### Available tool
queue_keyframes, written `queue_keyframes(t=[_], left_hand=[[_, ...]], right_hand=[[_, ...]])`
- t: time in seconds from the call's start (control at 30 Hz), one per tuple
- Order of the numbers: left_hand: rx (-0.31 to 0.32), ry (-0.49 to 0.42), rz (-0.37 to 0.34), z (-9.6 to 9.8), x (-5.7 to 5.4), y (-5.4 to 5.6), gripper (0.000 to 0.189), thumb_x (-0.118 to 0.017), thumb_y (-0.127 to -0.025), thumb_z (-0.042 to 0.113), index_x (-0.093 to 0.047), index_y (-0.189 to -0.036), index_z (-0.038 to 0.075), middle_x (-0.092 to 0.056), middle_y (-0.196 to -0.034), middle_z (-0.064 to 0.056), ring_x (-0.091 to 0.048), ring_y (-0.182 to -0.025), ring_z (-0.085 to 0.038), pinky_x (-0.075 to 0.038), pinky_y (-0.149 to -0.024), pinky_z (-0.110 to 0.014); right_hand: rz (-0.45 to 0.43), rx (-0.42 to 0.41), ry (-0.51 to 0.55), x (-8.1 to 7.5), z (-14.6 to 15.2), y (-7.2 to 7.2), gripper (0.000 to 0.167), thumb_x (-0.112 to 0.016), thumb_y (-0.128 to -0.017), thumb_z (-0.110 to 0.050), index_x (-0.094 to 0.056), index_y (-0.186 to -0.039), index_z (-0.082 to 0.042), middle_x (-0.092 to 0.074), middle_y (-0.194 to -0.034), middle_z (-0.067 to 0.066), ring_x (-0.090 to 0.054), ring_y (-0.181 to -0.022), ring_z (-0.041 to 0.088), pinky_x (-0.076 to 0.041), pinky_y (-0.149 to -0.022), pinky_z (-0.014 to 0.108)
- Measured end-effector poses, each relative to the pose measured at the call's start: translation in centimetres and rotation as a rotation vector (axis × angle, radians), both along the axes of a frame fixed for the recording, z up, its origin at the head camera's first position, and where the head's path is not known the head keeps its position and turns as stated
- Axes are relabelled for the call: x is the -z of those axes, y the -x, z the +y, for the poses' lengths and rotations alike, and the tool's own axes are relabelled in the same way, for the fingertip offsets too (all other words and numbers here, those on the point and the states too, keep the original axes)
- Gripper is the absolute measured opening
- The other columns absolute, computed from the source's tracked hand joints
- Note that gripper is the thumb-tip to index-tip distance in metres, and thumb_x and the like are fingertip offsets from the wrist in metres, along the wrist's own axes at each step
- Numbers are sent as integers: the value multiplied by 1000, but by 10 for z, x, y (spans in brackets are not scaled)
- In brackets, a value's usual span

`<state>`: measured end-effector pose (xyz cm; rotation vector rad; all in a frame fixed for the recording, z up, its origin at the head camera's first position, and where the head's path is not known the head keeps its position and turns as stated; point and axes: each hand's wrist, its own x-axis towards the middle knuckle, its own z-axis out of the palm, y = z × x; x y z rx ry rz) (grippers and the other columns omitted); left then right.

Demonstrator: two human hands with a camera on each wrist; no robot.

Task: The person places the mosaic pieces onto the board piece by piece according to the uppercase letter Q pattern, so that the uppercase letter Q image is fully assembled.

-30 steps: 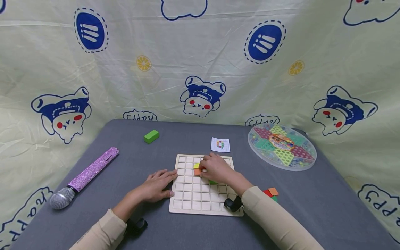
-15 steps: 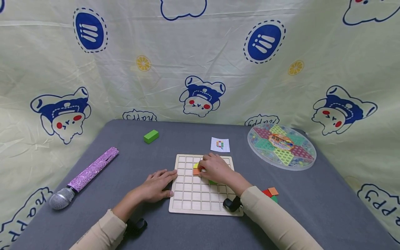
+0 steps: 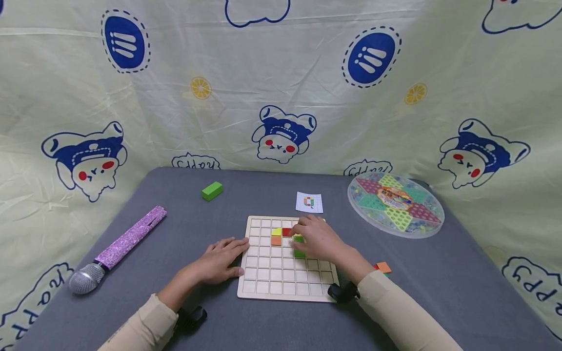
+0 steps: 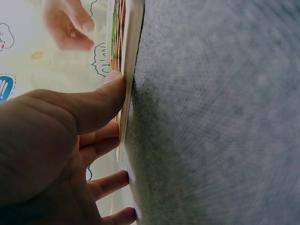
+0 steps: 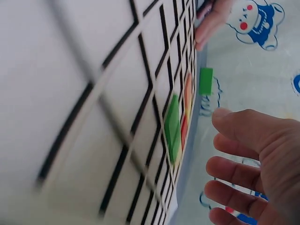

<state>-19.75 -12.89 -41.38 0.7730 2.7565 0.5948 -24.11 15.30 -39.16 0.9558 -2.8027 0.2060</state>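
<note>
Wooden board (image 3: 276, 276) with one red tile (image 3: 286, 232), one orange tile (image 3: 275, 240), empty right hand (image 3: 320, 239) above, relaxed left hand (image 3: 221, 262) against it

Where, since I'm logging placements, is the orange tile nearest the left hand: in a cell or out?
In: the head view shows the orange tile within one cell of the gridded board, bordering a yellow piece.
</note>
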Motion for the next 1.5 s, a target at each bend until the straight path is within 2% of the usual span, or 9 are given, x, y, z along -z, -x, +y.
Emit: queue_keyframes(t=[0.17,0.4,0.63,0.8,0.97,1.13,1.5], left_hand=[[-1,-3,4,-1,0,0,65,-61,-91,29,-34,-147,9,-33,-153,-6,-25,-141,-37,-22,-105,-61],[1,0,-1,-1,0,-1,65,-61,-91,29,-34,-147,10,-33,-153,-6,-24,-141,-37,-22,-105,-61],[6,-6,3,-2,-1,-1,65,-61,-91,28,-33,-147,9,-33,-153,-7,-24,-141,-38,-21,-105,-62],[9,-4,-4,-1,-2,-1,65,-61,-92,28,-33,-147,9,-32,-153,-7,-24,-141,-38,-21,-105,-62],[4,-1,-8,-1,-1,-1,65,-60,-92,28,-33,-147,10,-32,-153,-6,-24,-142,-37,-21,-105,-61],[-2,6,-7,-1,-1,-1,65,-61,-92,29,-33,-147,10,-32,-153,-6,-24,-142,-37,-21,-106,-61],[-4,9,-1,0,-1,0,65,-61,-91,29,-34,-147,10,-33,-153,-6,-25,-141,-37,-22,-105,-61]], right_hand=[[29,32,10,-2,29,-8,26,-75,-79,-30,-72,-100,-15,-62,-95,1,-51,-87,18,-41,-75,36],[59,65,31,-4,84,-21,25,-77,-78,-28,-72,-99,-15,-60,-92,-1,-49,-83,15,-41,-71,35],[-30,144,31,-2,132,-35,26,-75,-79,-26,-71,-101,-13,-62,-94,2,-52,-87,18,-45,-75,40],[-57,186,14,0,158,-43,25,-75,-79,-26,-70,-100,-14,-63,-95,0,-53,-89,21,-46,-77,44],[-73,194,0,3,178,-49,23,-75,-78,-23,-71,-99,-15,-63,-95,-1,-55,-91,22,-46,-78,45],[-105,209,-15,8,191,-52,24,-76,-77,-23,-71,-100,-16,-62,-94,-4,-54,-89,18,-45,-76,41],[-134,232,-23,15,202,-56,28,-76,-77,-25,-70,-103,-17,-61,-95,-5,-52,-90,17,-45,-75,41]])
